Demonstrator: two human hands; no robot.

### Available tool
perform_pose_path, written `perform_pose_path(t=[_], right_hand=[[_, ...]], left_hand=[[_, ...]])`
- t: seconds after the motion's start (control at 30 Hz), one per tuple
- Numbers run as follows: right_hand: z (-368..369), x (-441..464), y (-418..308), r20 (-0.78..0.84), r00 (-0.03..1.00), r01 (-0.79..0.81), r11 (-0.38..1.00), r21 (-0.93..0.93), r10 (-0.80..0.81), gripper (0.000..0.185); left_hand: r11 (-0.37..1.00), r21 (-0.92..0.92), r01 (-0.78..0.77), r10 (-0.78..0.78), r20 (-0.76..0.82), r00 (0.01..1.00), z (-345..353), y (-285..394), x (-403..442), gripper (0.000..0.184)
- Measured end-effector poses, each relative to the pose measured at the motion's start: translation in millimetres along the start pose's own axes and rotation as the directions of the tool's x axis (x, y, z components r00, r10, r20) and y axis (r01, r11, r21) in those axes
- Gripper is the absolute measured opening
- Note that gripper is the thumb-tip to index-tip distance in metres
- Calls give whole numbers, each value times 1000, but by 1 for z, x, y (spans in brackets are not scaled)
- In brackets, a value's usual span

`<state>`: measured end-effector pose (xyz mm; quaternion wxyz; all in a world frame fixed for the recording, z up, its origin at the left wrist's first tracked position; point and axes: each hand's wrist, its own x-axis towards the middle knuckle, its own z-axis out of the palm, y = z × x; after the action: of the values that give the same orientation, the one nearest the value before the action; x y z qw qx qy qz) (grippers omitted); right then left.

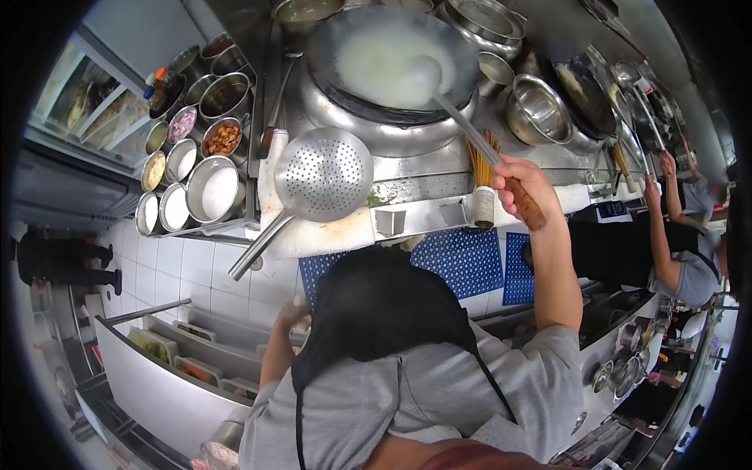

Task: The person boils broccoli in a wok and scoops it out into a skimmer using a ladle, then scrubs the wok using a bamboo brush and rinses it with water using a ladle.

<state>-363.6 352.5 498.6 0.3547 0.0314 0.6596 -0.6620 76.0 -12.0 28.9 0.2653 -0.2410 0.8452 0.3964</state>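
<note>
My right hand [529,188] is closed round the wooden handle of a long metal ladle [464,124]. The ladle's bowl rests in cloudy, pale liquid inside a large wok [323,72] on the stove. Steam softens the view of the liquid. Low at my side hangs my left hand [292,315], close to a small white spot; its fingers are too small and unclear to read. A perforated strainer [325,174] lies on a white cloth [345,233] at the stove's front edge, its handle sticking out towards me. Beside my right hand stands a bamboo wok brush [483,176].
Metal pots of seasonings, including white powder [213,192] and brown pieces [222,139], crowd the left. A steel bowl [539,110] and another wok [586,94] stand right. Co-workers [685,251] work at the far right; an open drawer [168,364] is behind my left side.
</note>
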Motion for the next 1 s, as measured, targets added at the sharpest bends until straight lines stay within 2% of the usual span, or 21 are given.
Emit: perform_pose_path(t=[0.07, 0.13, 0.17, 0.23, 0.3, 0.37, 0.4, 0.5, 0.53, 0.57, 0.6, 0.67, 0.73, 0.77, 0.83, 0.87, 0.9, 0.93, 0.97, 1.0], right_hand=[[-5, 15, 0, 222, 974, -107, 960, 260, 48, 29], [0, 23, 1, 389, 920, -235, 846, 479, 35, 38], [6, 25, 4, 432, 901, -291, 766, 573, 19, 41], [20, 35, 18, 496, 867, -387, 566, 728, -45, 48], [24, 39, 33, 587, 787, -466, 442, 767, -188, 50], [22, 35, 44, 532, 806, -374, 474, 797, -260, 50], [20, 32, 46, 501, 819, -335, 475, 814, -281, 49], [5, 0, 43, 430, 847, -228, 516, 826, -313, 45], [-2, -9, 45, 415, 854, -203, 531, 822, -315, 35], [-9, -17, 51, 377, 862, -160, 525, 836, -340, 35], [-17, -25, 57, 345, 867, -121, 520, 846, -360, 36], [-31, -42, 69, 265, 893, -56, 495, 867, -363, 38], [-42, -64, 78, 159, 928, 50, 537, 842, -337, 36], [-46, -73, 84, 107, 941, 95, 556, 826, -320, 36], [-55, -83, 98, -42, 964, 200, 619, 759, -261, 37], [-58, -88, 105, -111, 967, 238, 656, 716, -229, 37], [-61, -94, 108, -216, 960, 277, 743, 609, -180, 33], [-62, -97, 111, -304, 943, 279, 827, 489, -138, 29], [-61, -96, 115, -366, 925, 242, 902, 357, -103, 25], [-61, -93, 121, -425, 902, 204, 945, 257, -79, 22]], left_hand=[[1000, 2, 1, -1, -28, 1000, 9, -6, 13, 41], [1000, -16, 2, -3, -41, 999, 8, -7, 21, 39], [985, -162, 66, -72, -31, 997, 9, -8, 19, 38], [887, -427, 175, -185, 18, 983, -14, 36, 1, 36], [850, -526, 34, -87, -76, 993, -9, 28, 6, 30], [918, -397, 0, -47, -109, 993, -19, 36, 5, 22], [862, -506, 0, -75, -128, 989, -25, 48, -2, 20], [828, -560, -25, 22, -13, 1000, -53, 77, -7, 20], [862, -502, 68, -67, 20, 998, -69, 97, -11, 20], [843, -533, -74, 40, -75, 996, -76, 121, -18, 19], [819, -573, -1, -37, -53, 998, -104, 182, -43, 23], [710, -704, 26, -31, 6, 1000, -128, 227, -46, 33], [513, -858, -34, 140, 44, 989, -137, 233, -23, 41], [567, -824, 5, 113, 84, 990, -148, 243, -14, 45], [501, -865, -28, 206, 88, 975, -156, 243, 21, 49], [486, -873, 52, 172, 154, 973, -153, 230, 50, 47], [437, -896, -76, 274, 52, 960, -164, 287, 24, 42], [400, -916, -45, 251, 62, 966, -168, 309, 24, 38], [358, -934, -11, 220, 73, 973, -168, 324, 28, 42], [380, -925, -28, 155, 33, 987, -166, 341, 36, 38]])
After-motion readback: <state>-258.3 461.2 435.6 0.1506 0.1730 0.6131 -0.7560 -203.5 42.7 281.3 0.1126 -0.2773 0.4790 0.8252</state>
